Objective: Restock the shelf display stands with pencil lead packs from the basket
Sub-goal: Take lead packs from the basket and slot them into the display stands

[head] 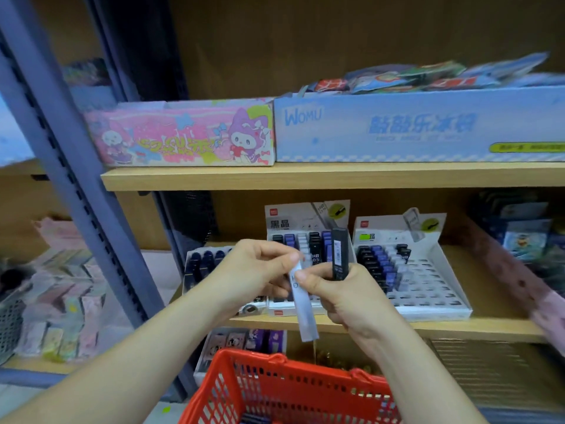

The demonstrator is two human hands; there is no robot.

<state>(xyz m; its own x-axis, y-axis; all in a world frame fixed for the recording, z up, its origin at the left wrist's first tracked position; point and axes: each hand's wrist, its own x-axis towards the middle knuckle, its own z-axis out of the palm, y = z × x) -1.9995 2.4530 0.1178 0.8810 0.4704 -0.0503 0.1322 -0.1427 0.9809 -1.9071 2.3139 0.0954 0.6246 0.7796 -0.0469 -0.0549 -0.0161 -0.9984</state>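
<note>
The left hand (pixel 256 267) pinches the top end of a pale pencil lead pack (pixel 305 319), which hangs down in front of the shelf (pixel 458 327) edge, above the red basket (pixel 263 359). The right hand (pixel 345 298) is curled round a black pack (pixel 340 255) held upright, and its thumb also presses on the pale pack, so both hands touch that 1 pack.

The step looks like sorting the 2 packs between the hands before slotting them. To do it well, the right thumb should let go cleanly, so the left hand alone carries the pale pack and the black one does not slip.

The right stand (pixel 434 313) shows many empty slots, while the middle stand (pixel 290 218) looks nearly full, so the right one is the likelier target. The columns seem sorted by colour, so each pack should join its own. Check the grade on the label first. Lower each pack upright, bottom end first, without knocking its neighbours.
</note>
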